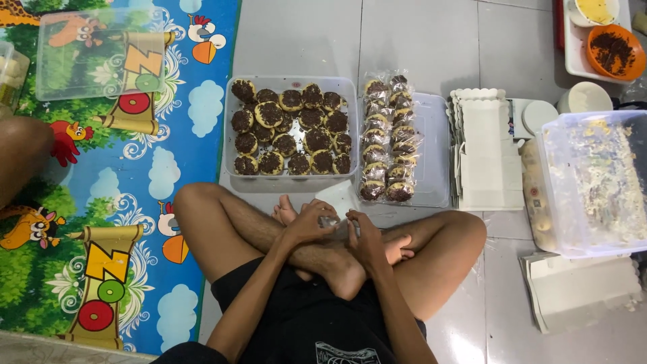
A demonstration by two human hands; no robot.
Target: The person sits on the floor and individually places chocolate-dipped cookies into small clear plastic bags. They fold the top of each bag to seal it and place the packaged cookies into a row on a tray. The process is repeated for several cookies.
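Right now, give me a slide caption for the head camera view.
Seated cross-legged, left hand and right hand hold a small clear wrapper before a tray of chocolate-topped cookies.

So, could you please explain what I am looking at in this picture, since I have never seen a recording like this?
There is no machine here: a person sits cross-legged on a tiled floor, and a camera worn on their head looks down at their own two hands. The left hand and right hand meet over the crossed legs, together holding a small clear wrapper; what it holds is too small to tell. In front lies a clear tray full of round chocolate-sprinkled cakes, and beside it two rows of already bagged cakes on a lid. Further right are stacked white cardboard boxes and a large plastic tub. A colourful play mat covers the floor on the left.
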